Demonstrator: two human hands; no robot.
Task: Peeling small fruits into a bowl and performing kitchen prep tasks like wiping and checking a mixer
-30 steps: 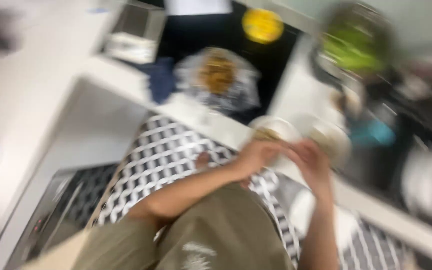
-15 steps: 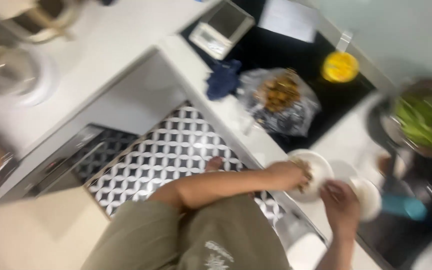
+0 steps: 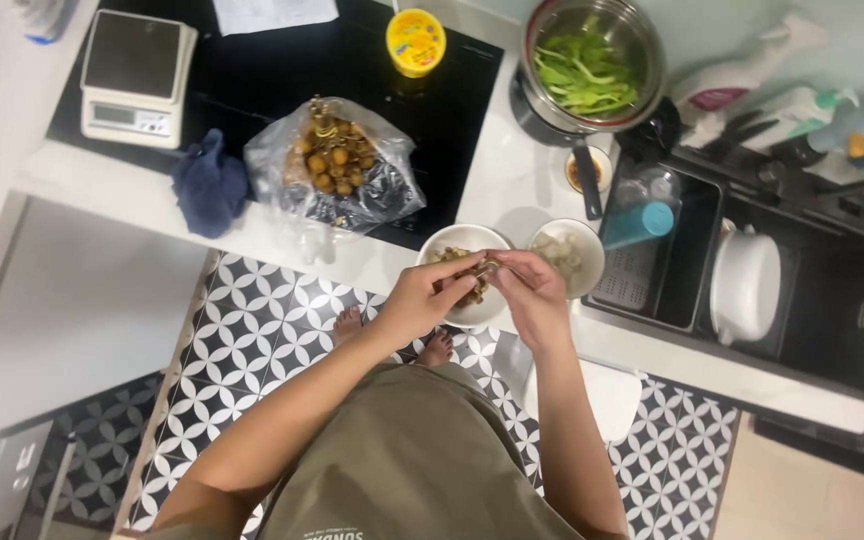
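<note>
Both hands meet over the near worktop edge: left hand [image 3: 430, 298] and right hand [image 3: 529, 290] pinch one small brown fruit [image 3: 483, 268] between their fingertips, right above the white bowl of brown shells [image 3: 449, 245]. Just right sits a second white bowl of pale peeled pieces [image 3: 574, 252]. Far left, a clear plastic bag of brown fruit clusters [image 3: 337, 165] lies open on the black hob [image 3: 282, 70], a yellow round tub [image 3: 415, 41] beyond it. Patterned tile floor [image 3: 242, 330] opens up below.
</note>
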